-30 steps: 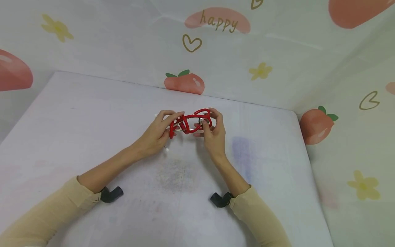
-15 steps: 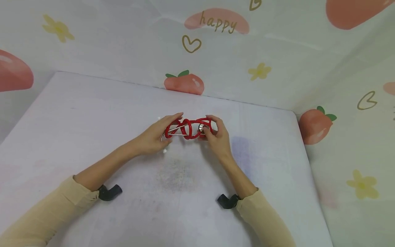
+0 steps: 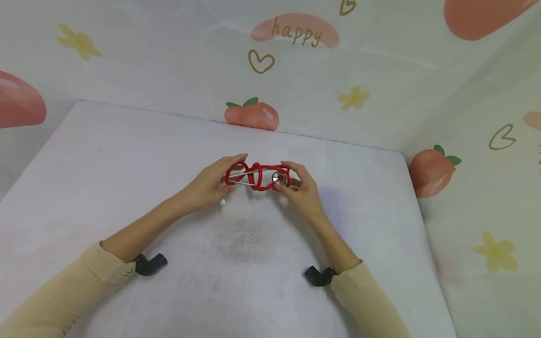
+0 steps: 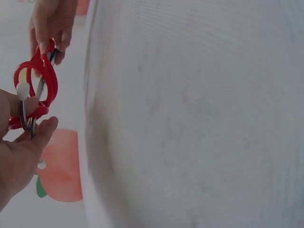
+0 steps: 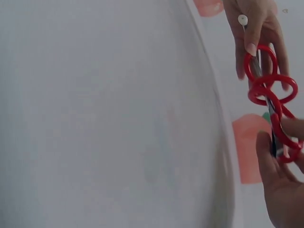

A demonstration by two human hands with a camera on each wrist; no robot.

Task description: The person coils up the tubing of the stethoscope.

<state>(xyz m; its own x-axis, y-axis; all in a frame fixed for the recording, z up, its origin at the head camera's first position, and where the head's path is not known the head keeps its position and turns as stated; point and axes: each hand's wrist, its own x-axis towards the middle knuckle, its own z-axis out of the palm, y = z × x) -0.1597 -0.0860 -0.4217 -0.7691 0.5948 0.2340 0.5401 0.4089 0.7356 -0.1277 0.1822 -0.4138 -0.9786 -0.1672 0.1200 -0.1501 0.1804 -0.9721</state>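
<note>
Both hands hold a red-tubed stethoscope point(image 3: 259, 179) up in front of the far wall, its tubing looped round the metal ear tubes. My left hand point(image 3: 205, 184) grips the ear-tube end, fingers on top and thumb below. A white ear tip point(image 3: 222, 202) pokes out under that hand. At the other end, my right hand point(image 3: 307, 191) pinches the tubing loop beside the round metal chest piece point(image 3: 278, 177). In the left wrist view, another white ear tip point(image 4: 23, 90) shows by the left thumb. Part of the ear tubes is hidden by the left fingers.
A whitish table point(image 3: 177, 300) with faint stains lies beneath the hands. Behind it and to the right rise walls covered in a peach-print sheet point(image 3: 190, 56). A black curved piece point(image 3: 150, 265) is worn at the left wrist, another point(image 3: 319, 276) at the right.
Both hands have come slightly nearer the body with the stethoscope. The right forearm has shifted right. The left fingers have shifted along the ear-tube end, and the stethoscope lies more level.
</note>
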